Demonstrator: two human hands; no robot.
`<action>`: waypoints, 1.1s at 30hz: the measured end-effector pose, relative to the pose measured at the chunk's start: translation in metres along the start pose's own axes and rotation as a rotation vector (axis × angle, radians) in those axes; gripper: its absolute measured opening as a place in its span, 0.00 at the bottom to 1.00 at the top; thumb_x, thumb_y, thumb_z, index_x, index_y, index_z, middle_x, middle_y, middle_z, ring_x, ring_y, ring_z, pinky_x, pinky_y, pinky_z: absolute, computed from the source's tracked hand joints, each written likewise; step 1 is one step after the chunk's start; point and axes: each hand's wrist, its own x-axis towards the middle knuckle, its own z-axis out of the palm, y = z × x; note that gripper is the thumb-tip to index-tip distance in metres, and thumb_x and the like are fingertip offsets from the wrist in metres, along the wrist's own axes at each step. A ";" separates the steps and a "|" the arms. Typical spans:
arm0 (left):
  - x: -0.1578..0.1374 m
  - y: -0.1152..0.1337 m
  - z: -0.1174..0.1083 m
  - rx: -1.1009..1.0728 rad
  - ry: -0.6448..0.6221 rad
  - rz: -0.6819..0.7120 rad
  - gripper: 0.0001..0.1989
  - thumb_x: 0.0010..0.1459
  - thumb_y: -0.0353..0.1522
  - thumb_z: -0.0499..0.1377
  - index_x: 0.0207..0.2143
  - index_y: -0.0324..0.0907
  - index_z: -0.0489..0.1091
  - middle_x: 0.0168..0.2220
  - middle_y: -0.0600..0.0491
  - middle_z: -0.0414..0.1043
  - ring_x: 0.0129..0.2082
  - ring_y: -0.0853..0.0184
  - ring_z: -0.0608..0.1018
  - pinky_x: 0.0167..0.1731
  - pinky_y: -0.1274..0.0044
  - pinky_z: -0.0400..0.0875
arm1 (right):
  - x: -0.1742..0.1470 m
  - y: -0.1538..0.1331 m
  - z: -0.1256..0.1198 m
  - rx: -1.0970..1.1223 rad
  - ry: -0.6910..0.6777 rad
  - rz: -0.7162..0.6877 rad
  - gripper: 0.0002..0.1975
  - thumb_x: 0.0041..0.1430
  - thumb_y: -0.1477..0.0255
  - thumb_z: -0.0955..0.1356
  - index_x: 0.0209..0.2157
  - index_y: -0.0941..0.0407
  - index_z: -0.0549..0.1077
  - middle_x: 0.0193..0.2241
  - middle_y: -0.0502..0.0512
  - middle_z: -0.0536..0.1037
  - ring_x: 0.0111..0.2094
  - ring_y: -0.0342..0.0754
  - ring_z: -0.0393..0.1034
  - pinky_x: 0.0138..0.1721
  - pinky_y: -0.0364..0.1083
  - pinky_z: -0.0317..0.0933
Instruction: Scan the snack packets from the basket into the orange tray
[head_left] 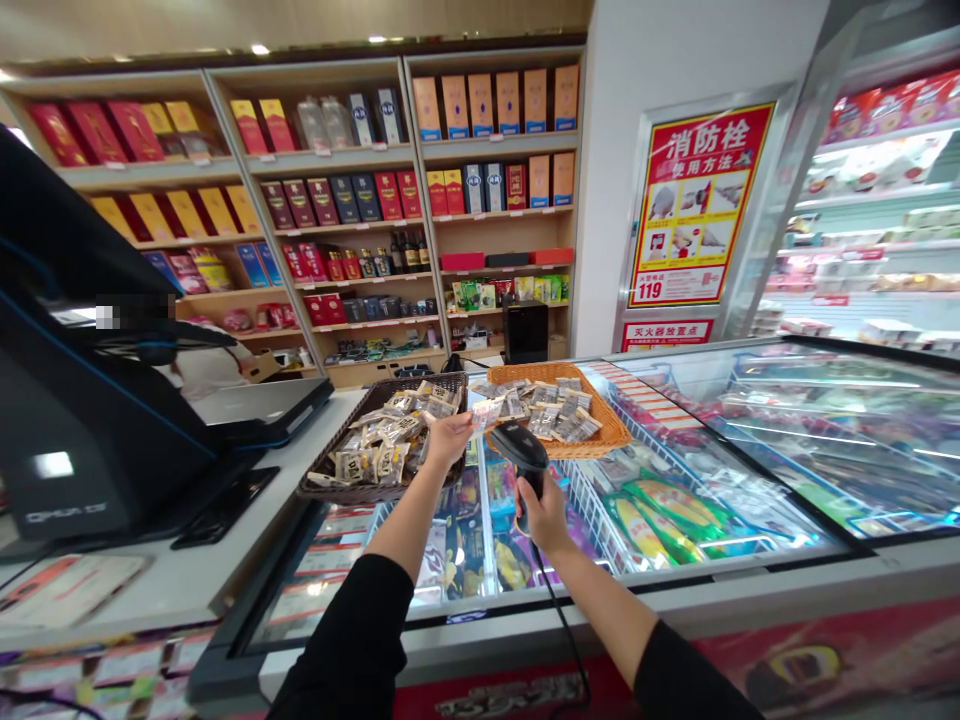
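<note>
My left hand pinches a small clear snack packet above the gap between two baskets. In my right hand is a black handheld barcode scanner, its head pointing up and left toward the packet, its cable hanging down over the freezer front. A dark brown wicker basket full of light-wrapped packets lies left of my left hand. Beyond the scanner, an orange wicker basket holds several silvery packets. Both baskets rest on the glass freezer top.
The chest freezer with frozen goods spans the front. At left stand a counter and a dark checkout machine. Shelves of boxed bottles line the back wall, and a refrigerated display is at right. Part of a person shows behind the machine.
</note>
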 end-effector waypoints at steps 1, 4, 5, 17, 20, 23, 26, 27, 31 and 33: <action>0.000 0.000 0.000 0.006 0.004 -0.004 0.15 0.40 0.33 0.68 0.34 0.36 0.78 0.39 0.47 0.78 0.43 0.54 0.79 0.48 0.62 0.72 | 0.000 0.000 0.000 0.005 -0.002 0.001 0.10 0.58 0.61 0.64 0.31 0.54 0.66 0.15 0.45 0.67 0.14 0.43 0.61 0.18 0.42 0.57; 0.000 0.001 0.001 0.031 -0.005 -0.017 0.16 0.42 0.31 0.67 0.36 0.36 0.78 0.38 0.47 0.79 0.41 0.56 0.79 0.47 0.63 0.73 | 0.000 0.001 0.000 0.022 -0.004 0.005 0.11 0.59 0.61 0.64 0.31 0.54 0.65 0.16 0.44 0.67 0.14 0.43 0.60 0.17 0.42 0.56; 0.000 0.002 0.000 0.045 0.002 -0.013 0.16 0.44 0.31 0.65 0.38 0.36 0.77 0.38 0.47 0.79 0.41 0.57 0.79 0.47 0.64 0.73 | 0.000 0.002 0.000 0.029 -0.002 0.005 0.11 0.59 0.61 0.64 0.31 0.54 0.65 0.16 0.44 0.67 0.14 0.43 0.60 0.17 0.42 0.56; -0.013 0.030 -0.013 0.879 0.510 0.142 0.33 0.53 0.22 0.51 0.63 0.38 0.55 0.66 0.44 0.48 0.65 0.56 0.52 0.63 0.63 0.49 | 0.010 -0.004 -0.014 0.252 0.254 0.136 0.18 0.54 0.53 0.66 0.28 0.53 0.60 0.16 0.42 0.66 0.13 0.40 0.59 0.15 0.41 0.55; -0.010 0.036 0.000 0.917 0.336 0.312 0.29 0.53 0.22 0.50 0.59 0.45 0.62 0.65 0.50 0.52 0.65 0.59 0.53 0.63 0.65 0.48 | 0.019 -0.007 -0.032 0.288 0.342 0.153 0.20 0.52 0.52 0.67 0.29 0.53 0.60 0.16 0.42 0.67 0.12 0.40 0.59 0.13 0.41 0.55; -0.001 0.044 0.034 0.887 0.039 0.353 0.25 0.54 0.23 0.51 0.53 0.47 0.69 0.59 0.52 0.62 0.59 0.62 0.65 0.58 0.70 0.60 | 0.032 -0.005 -0.063 0.268 0.463 0.139 0.20 0.51 0.52 0.68 0.28 0.53 0.59 0.15 0.42 0.67 0.11 0.41 0.59 0.12 0.40 0.54; 0.013 0.047 0.087 0.851 -0.243 0.243 0.19 0.53 0.25 0.55 0.48 0.44 0.73 0.50 0.50 0.72 0.51 0.62 0.72 0.53 0.74 0.64 | 0.040 0.002 -0.092 0.179 0.513 0.155 0.19 0.51 0.53 0.67 0.28 0.53 0.60 0.14 0.42 0.67 0.10 0.41 0.58 0.11 0.41 0.53; 0.018 0.046 0.106 0.851 -0.312 0.186 0.18 0.53 0.27 0.56 0.47 0.43 0.73 0.48 0.49 0.74 0.49 0.61 0.74 0.52 0.74 0.65 | 0.041 0.005 -0.100 0.149 0.519 0.167 0.19 0.52 0.53 0.67 0.27 0.53 0.60 0.14 0.42 0.67 0.10 0.42 0.58 0.11 0.42 0.54; 0.035 0.030 0.168 0.820 -0.450 -0.008 0.17 0.51 0.31 0.61 0.46 0.42 0.74 0.42 0.47 0.77 0.43 0.60 0.77 0.43 0.75 0.68 | 0.040 0.012 -0.112 0.071 0.519 0.183 0.18 0.53 0.53 0.66 0.27 0.53 0.60 0.13 0.42 0.65 0.10 0.42 0.58 0.12 0.42 0.54; 0.041 0.019 0.185 0.783 -0.452 -0.063 0.17 0.48 0.30 0.64 0.43 0.40 0.75 0.39 0.46 0.77 0.40 0.60 0.77 0.41 0.75 0.68 | 0.040 0.013 -0.111 0.064 0.519 0.184 0.18 0.54 0.53 0.66 0.27 0.53 0.60 0.13 0.42 0.65 0.10 0.41 0.58 0.12 0.41 0.54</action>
